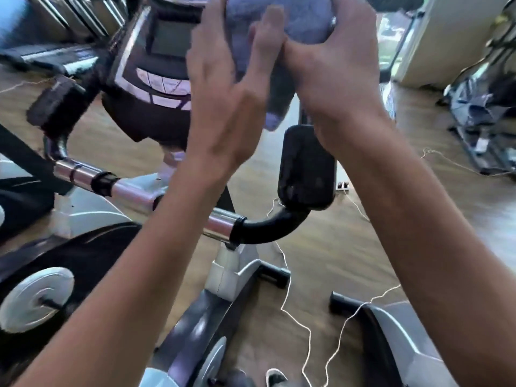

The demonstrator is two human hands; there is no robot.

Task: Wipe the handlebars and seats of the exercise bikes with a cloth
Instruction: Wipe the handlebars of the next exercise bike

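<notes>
A bluish-purple cloth (301, 20) is bunched up at the top middle, above the exercise bike's handlebar (268, 227). My right hand (332, 65) grips the cloth from the right, fingers curled round it. My left hand (231, 88) lies against the cloth's left side with its fingers fairly straight and spread. The handlebar has chrome sections, black bends and two black padded end grips (307, 169), the other grip (55, 107) at the left. The bike's console (150, 68) with its screen sits behind my left hand. The seat is out of view.
White cords (296, 317) trail over the wooden floor (335, 247) beside the bike's base. Another machine's base (391, 331) stands lower right, more gym equipment (485, 107) at the far right, and treadmills (55, 54) at the upper left. My shoe (275, 377) shows at the bottom.
</notes>
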